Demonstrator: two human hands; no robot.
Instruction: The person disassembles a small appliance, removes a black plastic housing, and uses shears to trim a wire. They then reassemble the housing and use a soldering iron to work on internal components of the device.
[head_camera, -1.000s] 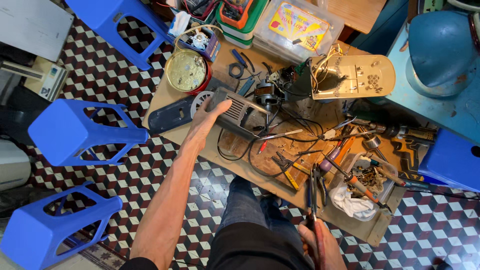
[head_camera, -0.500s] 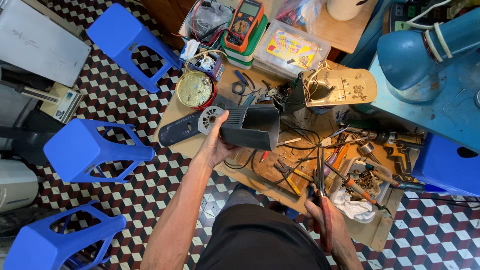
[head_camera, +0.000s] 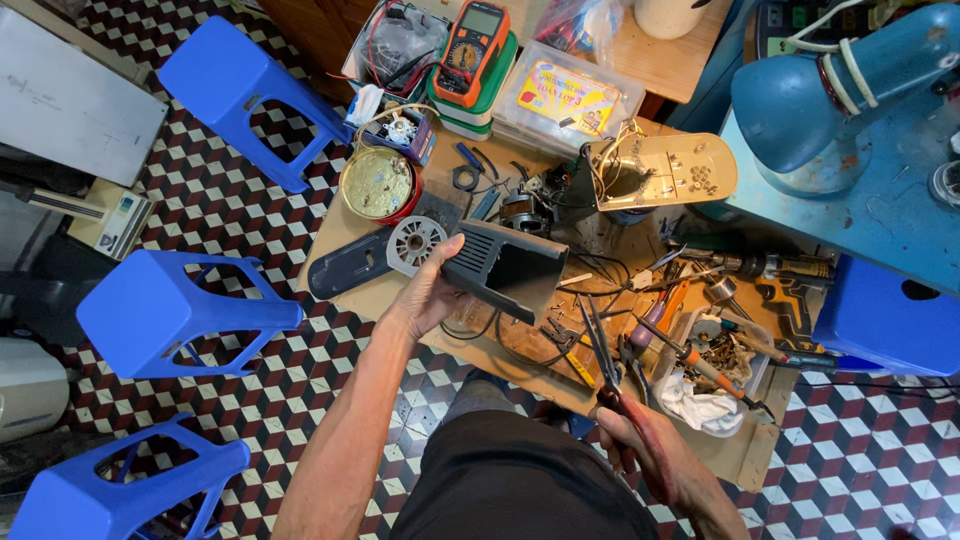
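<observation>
My left hand grips a dark grey plastic appliance housing with vent slots and holds it lifted above the low wooden board, its open side turned up. My right hand is near my lap at the board's front edge and holds long-nose pliers with red handles, the jaws pointing away from me toward the housing. A white round fan wheel and a dark flat cover lie on the board just left of my left hand.
Scattered tools, wires, a small motor, a round tin, a cream appliance base, a multimeter and clear parts boxes crowd the board. Three blue plastic stools stand left on patterned tiles; a blue machine stands right.
My left hand has picked the grey housing up off the board and turned it so its open side faces up. The right hand with the pliers has stayed near my lap.
</observation>
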